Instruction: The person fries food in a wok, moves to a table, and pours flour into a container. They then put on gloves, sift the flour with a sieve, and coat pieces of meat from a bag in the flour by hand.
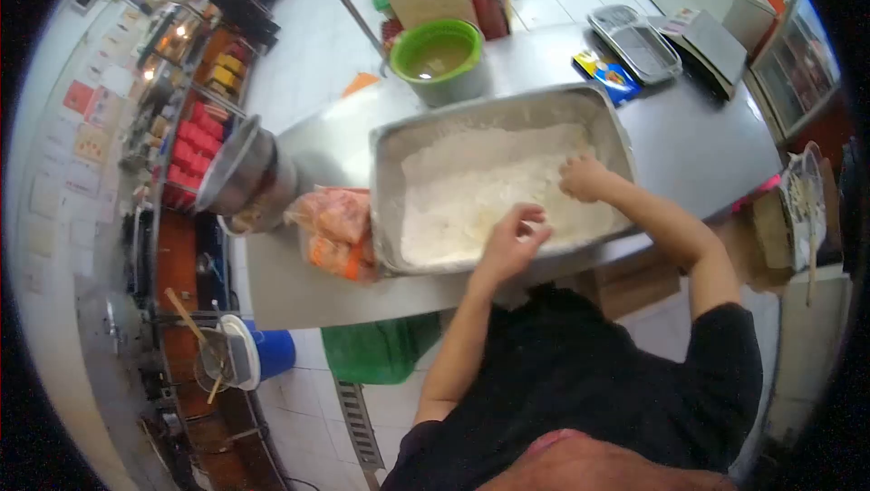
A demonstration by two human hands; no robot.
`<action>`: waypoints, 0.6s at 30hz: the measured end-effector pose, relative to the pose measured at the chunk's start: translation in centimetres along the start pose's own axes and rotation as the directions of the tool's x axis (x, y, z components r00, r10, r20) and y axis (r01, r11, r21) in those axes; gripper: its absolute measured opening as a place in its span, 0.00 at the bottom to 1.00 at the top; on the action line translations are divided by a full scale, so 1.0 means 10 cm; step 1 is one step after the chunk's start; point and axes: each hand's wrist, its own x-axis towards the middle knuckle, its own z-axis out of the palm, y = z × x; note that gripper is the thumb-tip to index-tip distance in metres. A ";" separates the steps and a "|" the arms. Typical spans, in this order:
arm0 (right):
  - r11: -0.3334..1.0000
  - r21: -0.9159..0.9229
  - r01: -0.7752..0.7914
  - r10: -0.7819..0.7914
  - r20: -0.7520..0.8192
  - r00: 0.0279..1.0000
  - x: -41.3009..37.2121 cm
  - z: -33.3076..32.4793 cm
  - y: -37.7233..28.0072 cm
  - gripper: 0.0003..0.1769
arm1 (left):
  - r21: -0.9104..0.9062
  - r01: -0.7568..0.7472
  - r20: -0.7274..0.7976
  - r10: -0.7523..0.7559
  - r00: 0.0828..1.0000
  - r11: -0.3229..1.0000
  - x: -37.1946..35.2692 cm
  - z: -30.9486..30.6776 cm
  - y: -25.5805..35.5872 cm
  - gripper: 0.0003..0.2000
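Note:
A large metal tray (pixel 385 174) with a layer of pale flour-like powder (pixel 471 174) stands on the steel table. Over its near edge is my left hand (pixel 515 244), fingers curved and apart from the thumb, with nothing visible between them. Further right, my right hand (pixel 584 179) is low at the powder, its fingers bent together. Whatever those fingers hold is too small or hidden to name. A few yellowish lumps show in the powder near both hands.
Plastic bags of orange-pink food (pixel 335 228) lie against the tray's left side. Behind it stand a green basin (pixel 438 51) of liquid, a blue-yellow packet (pixel 609 78) and a foil-like tray (pixel 636 45). A metal pot (pixel 240 165) is left of the table (pixel 698 146).

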 end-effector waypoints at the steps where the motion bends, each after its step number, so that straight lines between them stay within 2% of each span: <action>1: 0.989 0.133 -0.068 0.068 0.004 0.998 0.03 -0.10 -0.02 0.09 | 0.033 -0.017 0.024 0.017 1.000 0.999 0.07 0.00 -0.09 0.18; 2: 0.957 0.261 -0.124 0.123 0.020 0.992 -0.03 -0.27 -0.08 0.09 | -0.010 0.001 0.026 -0.001 1.000 1.000 0.11 0.00 -0.13 0.18; 4: 0.891 0.436 -0.125 0.220 -0.174 0.960 -0.15 -0.46 -0.15 0.10 | 0.154 0.030 -0.004 -0.029 1.000 0.988 0.21 0.05 -0.23 0.21; 5: 0.753 0.641 -0.146 0.304 -0.143 0.942 -0.22 -0.61 -0.21 0.10 | 0.223 0.110 -0.010 -0.110 0.994 0.969 0.23 0.08 -0.12 0.26; 6: 0.572 0.806 -0.153 0.372 -0.088 0.924 -0.29 -0.76 -0.27 0.10 | 0.367 0.067 -0.069 -0.045 0.997 0.928 0.27 0.15 -0.16 0.30; 7: 0.588 0.798 -0.132 0.362 -0.113 0.925 -0.33 -0.90 -0.33 0.10 | 0.430 0.047 -0.087 -0.010 0.996 0.901 0.30 0.17 -0.08 0.31; 9: 0.480 0.860 -0.173 0.504 -0.108 0.857 -0.36 -1.07 -0.44 0.09 | 0.465 -0.050 -0.152 0.135 0.979 0.884 0.38 0.23 -0.03 0.29; 10: 0.489 0.857 -0.164 0.499 -0.120 0.858 -0.34 -1.05 -0.48 0.09 | 0.468 -0.053 -0.161 0.144 0.976 0.882 0.42 0.22 -0.01 0.29; 12: 0.407 0.897 -0.171 0.569 -0.103 0.816 -0.31 -0.99 -0.51 0.08 | 0.497 -0.139 -0.183 0.260 0.948 0.856 0.47 0.16 0.02 0.22; 13: 0.412 0.896 -0.167 0.566 -0.108 0.817 -0.30 -0.97 -0.51 0.08 | 0.499 -0.139 -0.187 0.264 0.946 0.855 0.49 0.11 0.01 0.22; 15: 0.449 0.884 -0.132 0.572 -0.171 0.802 -0.31 -0.94 -0.50 0.07 | 0.518 -0.163 -0.073 0.234 0.970 0.840 0.55 0.01 -0.03 0.12; 18: 0.465 0.876 -0.126 0.588 -0.199 0.784 -0.38 -1.01 -0.45 0.07 | 0.495 -0.186 -0.058 0.246 0.968 0.849 0.63 -0.08 -0.15 0.07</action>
